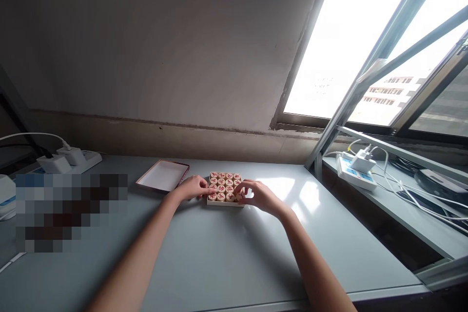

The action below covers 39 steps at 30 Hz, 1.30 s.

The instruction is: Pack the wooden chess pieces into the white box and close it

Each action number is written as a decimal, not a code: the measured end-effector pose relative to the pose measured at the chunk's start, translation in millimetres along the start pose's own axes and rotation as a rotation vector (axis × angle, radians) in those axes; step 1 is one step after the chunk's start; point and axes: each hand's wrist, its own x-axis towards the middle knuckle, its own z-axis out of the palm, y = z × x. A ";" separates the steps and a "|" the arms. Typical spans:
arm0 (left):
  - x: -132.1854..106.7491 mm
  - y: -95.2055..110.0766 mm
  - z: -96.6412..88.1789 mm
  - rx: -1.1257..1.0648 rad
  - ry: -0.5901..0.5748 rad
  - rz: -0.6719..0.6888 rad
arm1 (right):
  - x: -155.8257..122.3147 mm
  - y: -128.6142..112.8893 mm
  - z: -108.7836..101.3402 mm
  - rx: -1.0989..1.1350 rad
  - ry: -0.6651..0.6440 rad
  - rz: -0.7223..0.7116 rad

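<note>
As seen from the head, left hand (190, 188): fingers straight, touching the discs' left side. Right hand (260, 198): fingers curved over their right side, grasp unclear. Xiangqi discs (224, 186): wooden, likely light, hard, best taken by rims, packed in a box (225, 203) mid-table; lid (163, 176) lies left.

The left arm (135, 248) and the right arm (314, 265) are bare and are stretched out from the bottom of the view. The left hand (190, 187) is held low, with its fingers (204, 186) kept close together. The right hand (261, 197) is arched, with its fingers (244, 186) curved down. The 2 hands are kept apart.
</note>
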 end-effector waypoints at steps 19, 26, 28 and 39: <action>14.7 -29.1 -1.5 0.417 0.842 0.006 | 0.3 -3.5 -0.3 -0.070 0.023 -0.015; 7.7 -24.0 5.3 0.552 0.738 -0.163 | 2.1 -4.3 -1.7 -0.073 0.066 -0.004; 4.8 -20.5 3.6 0.660 0.805 -0.220 | 1.8 -3.7 -1.9 -0.082 0.086 0.001; -5.4 23.0 -2.0 0.156 1.018 0.122 | 3.7 -3.6 -1.7 -0.071 0.235 0.021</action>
